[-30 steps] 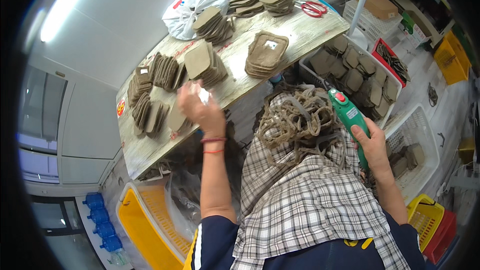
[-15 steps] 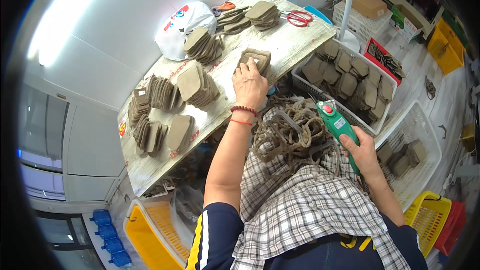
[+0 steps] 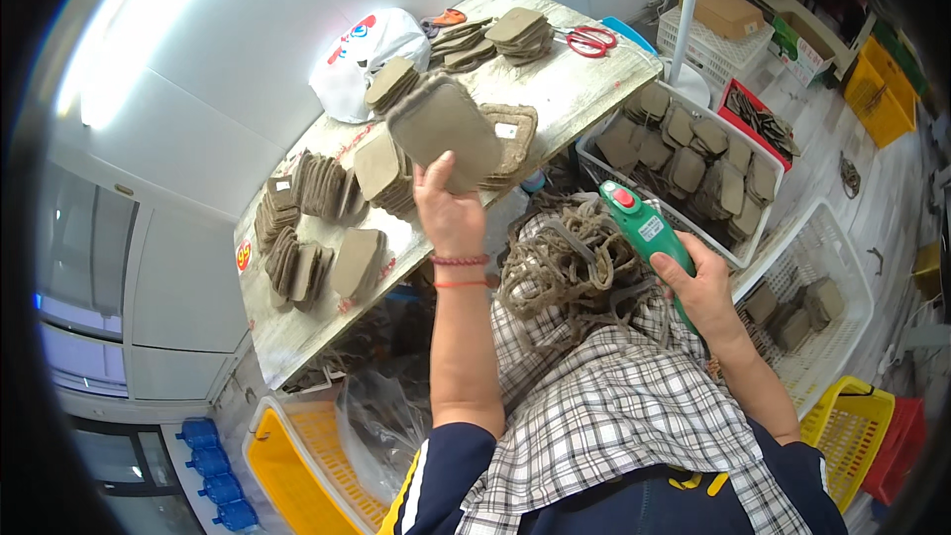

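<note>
The left hand (image 3: 452, 220) grips a brown pad (image 3: 443, 127) above the counter (image 3: 580, 79); the right hand (image 3: 701, 285) grasps a green power tool (image 3: 642, 226), apart from it. Trimming seems well along (brown strips (image 3: 567, 266) heap the plaid apron (image 3: 634, 396)), though the rimmed stack (image 3: 517, 144) looks uncut.

Workshop: worktable (image 3: 575, 89), power tool (image 3: 642, 226)

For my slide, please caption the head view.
Left hand holds a flat, rounded brown pad; right hand grips an elongated green handheld tool.
</note>
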Available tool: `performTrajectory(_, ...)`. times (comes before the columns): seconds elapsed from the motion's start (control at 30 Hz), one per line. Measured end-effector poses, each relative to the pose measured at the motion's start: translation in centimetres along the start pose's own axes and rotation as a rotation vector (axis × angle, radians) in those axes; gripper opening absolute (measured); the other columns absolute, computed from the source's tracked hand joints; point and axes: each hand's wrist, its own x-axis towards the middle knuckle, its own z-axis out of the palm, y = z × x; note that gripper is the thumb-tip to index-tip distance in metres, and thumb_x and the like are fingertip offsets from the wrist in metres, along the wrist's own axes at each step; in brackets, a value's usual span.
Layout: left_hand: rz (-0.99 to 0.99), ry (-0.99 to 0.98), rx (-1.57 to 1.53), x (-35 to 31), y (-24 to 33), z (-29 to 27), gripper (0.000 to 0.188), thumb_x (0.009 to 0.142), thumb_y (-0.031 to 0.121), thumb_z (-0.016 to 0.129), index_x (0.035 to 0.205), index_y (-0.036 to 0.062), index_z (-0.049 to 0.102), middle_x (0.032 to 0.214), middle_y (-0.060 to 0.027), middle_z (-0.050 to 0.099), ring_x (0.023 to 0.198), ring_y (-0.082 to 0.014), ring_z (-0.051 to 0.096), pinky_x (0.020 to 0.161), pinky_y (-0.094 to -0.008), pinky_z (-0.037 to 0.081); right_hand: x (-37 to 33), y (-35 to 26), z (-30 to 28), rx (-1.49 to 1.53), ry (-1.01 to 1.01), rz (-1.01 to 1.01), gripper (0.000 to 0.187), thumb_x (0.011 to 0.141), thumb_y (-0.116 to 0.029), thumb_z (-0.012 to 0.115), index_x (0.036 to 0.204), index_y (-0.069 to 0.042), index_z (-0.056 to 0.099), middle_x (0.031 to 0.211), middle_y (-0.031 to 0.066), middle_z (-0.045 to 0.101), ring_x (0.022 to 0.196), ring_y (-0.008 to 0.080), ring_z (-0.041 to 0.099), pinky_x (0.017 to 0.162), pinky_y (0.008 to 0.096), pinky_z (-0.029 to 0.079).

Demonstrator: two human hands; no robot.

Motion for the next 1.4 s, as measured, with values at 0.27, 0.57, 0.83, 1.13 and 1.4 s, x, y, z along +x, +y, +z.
performTrajectory(0.27,-0.192,0.13,-0.259,-4.7,-5.6,3.6,0.036,0.088,0.002,0.064,0.122,0.0072,0.054,0.114,-0.005,0.061,0.107,-0.0219,0.058,0.096,-0.0383,0.047,-1.0,-2.0,0.8,0.004,0.035,-0.018,0.047,0.088,-0.034,0.069,0.117,0.001,0.059,0.071,-0.0025,0.056,0.059,0.004,0.047,0.054,0.021,0.041)
performTrajectory(0.57,-0.241,0.044,-0.188,-6.1,-6.5,4.7,0.038,0.088,0.0,0.063,0.123,0.0085,0.053,0.117,-0.004,0.059,0.109,-0.0212,0.057,0.097,-0.0385,0.047,-2.1,-2.5,-0.1,0.009,0.031,-0.001,0.048,0.088,-0.036,0.068,0.118,0.001,0.059,0.073,-0.0019,0.056,0.062,0.0044,0.048,0.056,0.021,0.042)
performTrajectory(0.83,-0.34,-0.02,-0.111,-7.8,-6.8,4.2,0.038,0.088,-0.003,0.061,0.123,0.0068,0.052,0.118,-0.0052,0.059,0.107,-0.021,0.058,0.095,-0.0365,0.048,-1.8,-2.5,-0.4,0.022,0.062,-0.019,0.048,0.088,-0.036,0.069,0.116,0.001,0.059,0.073,-0.0018,0.056,0.061,0.0045,0.048,0.056,0.0211,0.041)
performTrajectory(1.13,-0.506,-0.079,-0.085,-10.2,-7.0,3.5,0.036,0.085,-0.004,0.063,0.119,0.0037,0.053,0.116,-0.0086,0.062,0.105,-0.021,0.061,0.092,-0.037,0.05,-1.0,-3.1,-1.2,0.052,0.069,-0.009,0.047,0.087,-0.036,0.069,0.114,0.002,0.059,0.074,-0.001,0.057,0.061,0.0049,0.049,0.056,0.021,0.044)
performTrajectory(1.4,-0.583,-0.245,0.089,-8.7,-5.0,1.1,0.033,0.083,-0.007,0.063,0.114,0.0024,0.057,0.109,-0.0094,0.066,0.096,-0.0189,0.065,0.084,-0.0339,0.055,-1.3,-2.8,-3.9,0.048,-0.054,0.061,0.043,0.087,-0.033,0.069,0.112,0.001,0.06,0.077,-0.0004,0.058,0.062,0.0052,0.052,0.056,0.0213,0.045)
